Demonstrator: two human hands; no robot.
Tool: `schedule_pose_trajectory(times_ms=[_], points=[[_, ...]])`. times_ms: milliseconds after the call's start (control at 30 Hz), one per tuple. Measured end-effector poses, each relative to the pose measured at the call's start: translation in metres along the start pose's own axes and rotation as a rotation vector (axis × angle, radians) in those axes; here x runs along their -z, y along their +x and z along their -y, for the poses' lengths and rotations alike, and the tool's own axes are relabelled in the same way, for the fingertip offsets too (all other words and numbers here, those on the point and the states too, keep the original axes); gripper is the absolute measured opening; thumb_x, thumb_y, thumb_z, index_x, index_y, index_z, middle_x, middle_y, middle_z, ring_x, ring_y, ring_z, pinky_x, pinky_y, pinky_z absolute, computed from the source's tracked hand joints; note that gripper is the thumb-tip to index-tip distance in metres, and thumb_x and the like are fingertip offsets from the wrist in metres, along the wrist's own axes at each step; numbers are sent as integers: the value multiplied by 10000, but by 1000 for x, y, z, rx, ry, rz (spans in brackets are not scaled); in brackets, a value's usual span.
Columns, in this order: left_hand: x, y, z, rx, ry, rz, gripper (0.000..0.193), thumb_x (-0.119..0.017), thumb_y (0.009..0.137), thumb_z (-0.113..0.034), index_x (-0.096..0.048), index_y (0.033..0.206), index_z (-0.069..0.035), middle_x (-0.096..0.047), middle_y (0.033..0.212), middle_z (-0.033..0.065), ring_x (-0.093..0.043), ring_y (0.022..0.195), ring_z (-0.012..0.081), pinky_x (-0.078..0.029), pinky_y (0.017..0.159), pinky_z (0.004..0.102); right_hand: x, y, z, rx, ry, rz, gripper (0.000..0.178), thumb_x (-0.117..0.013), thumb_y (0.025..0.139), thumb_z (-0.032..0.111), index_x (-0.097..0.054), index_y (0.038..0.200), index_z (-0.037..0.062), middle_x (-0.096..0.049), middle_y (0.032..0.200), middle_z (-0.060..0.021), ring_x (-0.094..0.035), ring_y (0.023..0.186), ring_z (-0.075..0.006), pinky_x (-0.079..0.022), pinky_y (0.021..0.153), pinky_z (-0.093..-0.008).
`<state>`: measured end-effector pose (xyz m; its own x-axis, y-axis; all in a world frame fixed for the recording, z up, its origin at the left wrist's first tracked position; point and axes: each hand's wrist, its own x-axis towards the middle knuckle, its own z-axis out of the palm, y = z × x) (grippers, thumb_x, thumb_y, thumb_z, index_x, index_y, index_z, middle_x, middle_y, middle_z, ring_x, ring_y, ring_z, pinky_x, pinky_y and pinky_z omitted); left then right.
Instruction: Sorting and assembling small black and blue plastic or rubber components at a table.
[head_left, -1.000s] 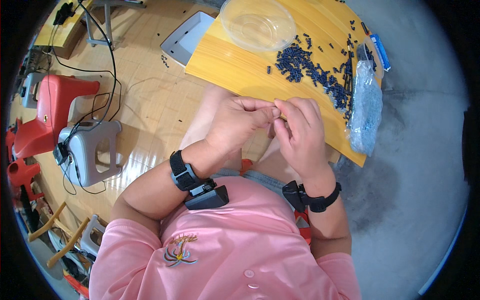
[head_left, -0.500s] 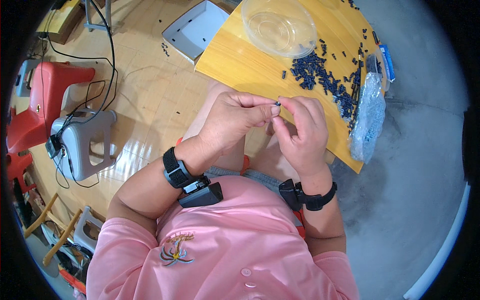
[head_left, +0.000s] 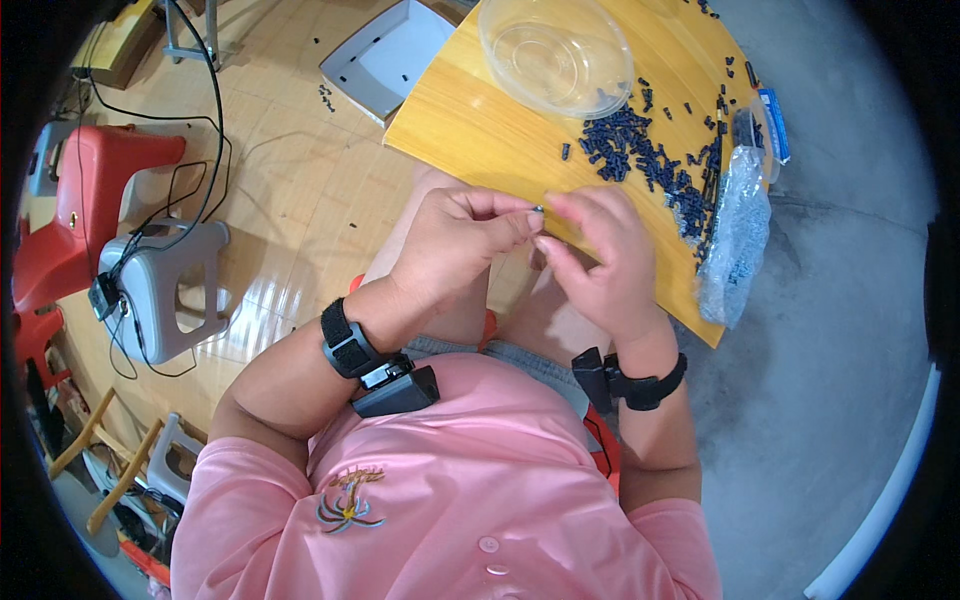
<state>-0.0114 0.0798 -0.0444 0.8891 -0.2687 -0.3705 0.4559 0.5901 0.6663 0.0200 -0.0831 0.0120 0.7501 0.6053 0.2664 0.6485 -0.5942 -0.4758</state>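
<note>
While my left hand [head_left: 452, 238] pinches a small, dark, mostly hidden piece [head_left: 538, 209], I should steady it near my right hand [head_left: 612, 248], fingers parted.

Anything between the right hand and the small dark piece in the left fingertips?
Nothing visible. The left hand pinches the piece, its top exposed; the right hand, thumb and index finger apart, is close beside it. Contact can't be made out. The tub and pile lie farther out on the table, off that line.
</note>
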Motion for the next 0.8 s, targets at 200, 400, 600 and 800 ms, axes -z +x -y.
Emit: schedule_pose_trajectory(times_ms=[200, 400, 600, 800], points=[[7, 2, 3, -1, 34, -59, 189, -652, 850, -146, -659, 962, 6, -670, 868, 63, -574, 743, 87, -457, 688, 210, -2, 13, -21, -417, 93, -138, 141, -657, 751, 54, -637, 883, 6, -604, 795, -135, -593, 673, -246, -475, 611, -330], [8, 3, -1, -7, 39, -58, 191, -628, 868, -131, -645, 993, 12, -670, 916, 69, -590, 780, 96, -467, 715, 213, -24, 23, -32, -422, -169, -162, 127, -658, 771, 144, -641, 817, 27, -605, 713, -105, -589, 660, -261, -470, 607, -357], [9, 2, -4, 3, 61, -62, 196, -625, 869, -125, -634, 1007, 12, -671, 934, 77, -601, 798, 104, -472, 727, 219, -32, 28, -33, -377, -381, -170, 112, -634, 780, 164, -630, 778, 53, -595, 722, -96, -582, 721, -283, -470, 622, -392], [7, 3, -6, -3, 88, -37, 190, -636, 859, -125, -634, 994, 8, -671, 932, 75, -601, 809, 104, -466, 730, 215, -35, 28, -38, -328, -377, -210, 70, -622, 761, 114, -616, 765, 44, -589, 746, -104, -575, 734, -291, -473, 653, -391]])
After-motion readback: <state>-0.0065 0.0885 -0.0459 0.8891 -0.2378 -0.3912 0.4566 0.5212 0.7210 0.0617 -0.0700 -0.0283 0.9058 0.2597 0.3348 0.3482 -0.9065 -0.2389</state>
